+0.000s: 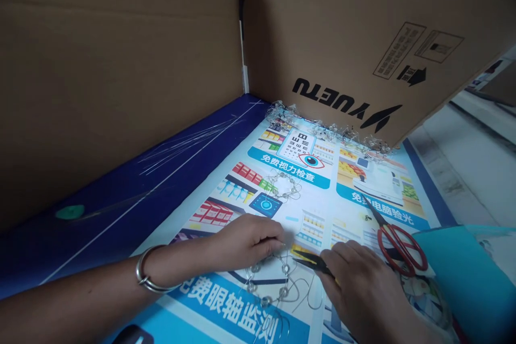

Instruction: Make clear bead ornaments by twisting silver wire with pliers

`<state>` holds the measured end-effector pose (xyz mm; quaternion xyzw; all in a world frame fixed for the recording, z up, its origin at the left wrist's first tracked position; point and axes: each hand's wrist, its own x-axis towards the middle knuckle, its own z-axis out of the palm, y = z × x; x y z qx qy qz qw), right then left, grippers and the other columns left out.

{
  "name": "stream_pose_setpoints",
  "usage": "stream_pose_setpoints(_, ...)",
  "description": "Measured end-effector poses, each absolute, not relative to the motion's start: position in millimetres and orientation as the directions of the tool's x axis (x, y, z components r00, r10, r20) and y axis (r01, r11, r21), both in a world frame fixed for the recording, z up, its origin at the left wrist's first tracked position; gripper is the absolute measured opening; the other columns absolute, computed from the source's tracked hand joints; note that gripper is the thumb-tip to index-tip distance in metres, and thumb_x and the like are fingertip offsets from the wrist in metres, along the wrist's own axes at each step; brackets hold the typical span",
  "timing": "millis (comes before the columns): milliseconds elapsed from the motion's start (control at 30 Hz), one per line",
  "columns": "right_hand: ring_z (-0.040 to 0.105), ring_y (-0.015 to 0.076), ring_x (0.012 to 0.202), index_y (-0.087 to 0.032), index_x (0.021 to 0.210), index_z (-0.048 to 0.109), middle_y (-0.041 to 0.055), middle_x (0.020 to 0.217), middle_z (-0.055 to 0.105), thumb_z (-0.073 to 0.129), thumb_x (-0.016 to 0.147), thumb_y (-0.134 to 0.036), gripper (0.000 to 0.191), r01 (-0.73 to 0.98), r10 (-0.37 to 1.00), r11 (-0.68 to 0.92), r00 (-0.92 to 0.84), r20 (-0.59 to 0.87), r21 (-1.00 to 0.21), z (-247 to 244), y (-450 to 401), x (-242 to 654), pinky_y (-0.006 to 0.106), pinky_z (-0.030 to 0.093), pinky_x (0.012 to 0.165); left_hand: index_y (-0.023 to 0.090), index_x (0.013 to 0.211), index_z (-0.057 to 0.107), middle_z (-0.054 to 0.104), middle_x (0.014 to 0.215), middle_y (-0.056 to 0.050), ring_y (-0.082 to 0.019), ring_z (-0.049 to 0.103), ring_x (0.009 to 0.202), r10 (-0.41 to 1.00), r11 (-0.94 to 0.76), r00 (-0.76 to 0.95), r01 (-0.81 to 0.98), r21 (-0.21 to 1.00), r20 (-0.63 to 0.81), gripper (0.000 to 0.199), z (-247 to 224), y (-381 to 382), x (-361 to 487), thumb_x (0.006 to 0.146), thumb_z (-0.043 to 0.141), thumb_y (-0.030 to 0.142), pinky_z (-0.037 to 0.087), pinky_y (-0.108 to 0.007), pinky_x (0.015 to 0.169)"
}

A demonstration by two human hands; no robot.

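Note:
My left hand [248, 239], with a silver bangle on its wrist, is closed in a pinch on the upper side of a loop of clear beads on thin wire [266, 301]. Loose wire ends curl out from that loop to the right and below. My right hand [357, 282] is wrapped round a pair of long-nosed pliers [310, 259]. The dark jaws point left towards my left fingertips, and appear slightly apart beside the wire. Whether they touch it I cannot tell. Most of the handles are hidden in my palm.
A second beaded wire ring [284, 185] lies further up the printed mat. Red-handled scissors [399, 250] rest beside my right hand, near a turquoise sheet [463, 269]. Several beaded pieces [330, 131] line the cardboard wall [342, 27]. Straight wires [189, 142] and a green item [70, 212] lie left.

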<state>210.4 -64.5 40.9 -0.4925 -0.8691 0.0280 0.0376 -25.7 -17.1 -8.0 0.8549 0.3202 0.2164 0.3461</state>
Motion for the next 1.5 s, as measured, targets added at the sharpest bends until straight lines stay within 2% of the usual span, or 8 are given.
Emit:
stream_pose_setpoints(300, 0.053, 0.0182, 0.074, -0.02, 0.078, 0.059, 0.0027, 0.077, 0.058, 0.052, 0.08, -0.019, 0.006, 0.89, 0.871, 0.436, -0.455, -0.185, -0.132, 49, -39, 206, 0.027, 0.032, 0.061, 0.015, 0.08, 0.057, 0.06, 0.071, -0.001, -0.01, 0.054, 0.062, 0.717, -0.505, 0.672, 0.321, 0.801, 0.182, 0.021, -8, -13, -29, 0.091, 0.041, 0.023, 0.04, -0.019, 0.058)
stream_pose_setpoints(467, 0.053, 0.0179, 0.074, -0.021, 0.077, 0.06, 0.0014, 0.076, 0.059, 0.05, 0.082, -0.02, 0.011, 0.855, 0.822, 0.506, -0.519, -0.235, -0.118, 44, -32, 198, 0.027, 0.032, 0.062, 0.016, 0.084, 0.058, 0.062, 0.074, 0.0, -0.01, 0.056, 0.066, 0.723, -0.517, 0.655, 0.298, 0.802, 0.222, 0.018, -6, -14, -30, 0.09, 0.043, 0.023, 0.04, -0.019, 0.06)
stream_pose_setpoints(667, 0.052, 0.0166, 0.074, -0.02, 0.074, 0.058, 0.0012, 0.075, 0.058, 0.05, 0.082, -0.022, 0.012, 0.841, 0.816, 0.526, -0.541, -0.201, -0.128, 38, -30, 189, 0.026, 0.032, 0.063, 0.015, 0.083, 0.058, 0.061, 0.072, 0.0, -0.009, 0.054, 0.063, 0.725, -0.518, 0.654, 0.31, 0.797, 0.217, 0.015, -7, -14, -29, 0.088, 0.045, 0.021, 0.04, -0.019, 0.059)
stream_pose_setpoints(867, 0.052, 0.015, 0.071, -0.02, 0.073, 0.058, -0.0002, 0.073, 0.058, 0.052, 0.08, -0.02, 0.01, 0.822, 0.786, 0.555, -0.569, -0.244, -0.13, 38, -31, 183, 0.025, 0.03, 0.06, 0.016, 0.081, 0.058, 0.062, 0.073, -0.001, -0.01, 0.055, 0.065, 0.73, -0.53, 0.638, 0.302, 0.792, 0.245, 0.016, -5, -16, -29, 0.088, 0.044, 0.022, 0.041, -0.02, 0.06)
stream_pose_setpoints(1033, 0.052, 0.0163, 0.073, -0.022, 0.075, 0.06, 0.0, 0.074, 0.058, 0.054, 0.078, -0.019, 0.007, 0.814, 0.793, 0.571, -0.581, -0.181, -0.108, 36, -37, 180, 0.026, 0.031, 0.063, 0.016, 0.077, 0.058, 0.06, 0.068, 0.001, -0.009, 0.054, 0.06, 0.762, -0.515, 0.608, 0.36, 0.778, 0.222, 0.015, -6, -18, -26, 0.085, 0.046, 0.02, 0.039, -0.019, 0.056)
stream_pose_setpoints(1300, 0.051, 0.0169, 0.07, -0.019, 0.074, 0.059, 0.0013, 0.071, 0.057, 0.059, 0.075, -0.015, 0.004, 0.782, 0.778, 0.623, -0.623, -0.078, -0.026, 29, -44, 182, 0.028, 0.029, 0.061, 0.015, 0.07, 0.057, 0.058, 0.062, 0.003, -0.008, 0.052, 0.056, 0.803, -0.479, 0.563, 0.416, 0.773, 0.195, 0.012, -10, -24, -22, 0.078, 0.048, 0.014, 0.035, -0.018, 0.051)
stream_pose_setpoints(1500, 0.049, 0.0177, 0.069, -0.019, 0.073, 0.057, 0.0022, 0.071, 0.057, 0.055, 0.077, -0.012, 0.008, 0.757, 0.757, 0.65, -0.641, -0.126, 0.057, 31, -47, 180, 0.03, 0.028, 0.062, 0.015, 0.067, 0.055, 0.056, 0.059, 0.004, -0.007, 0.048, 0.053, 0.809, -0.484, 0.553, 0.43, 0.762, 0.201, 0.012, -12, -26, -20, 0.074, 0.047, 0.009, 0.033, -0.017, 0.049)
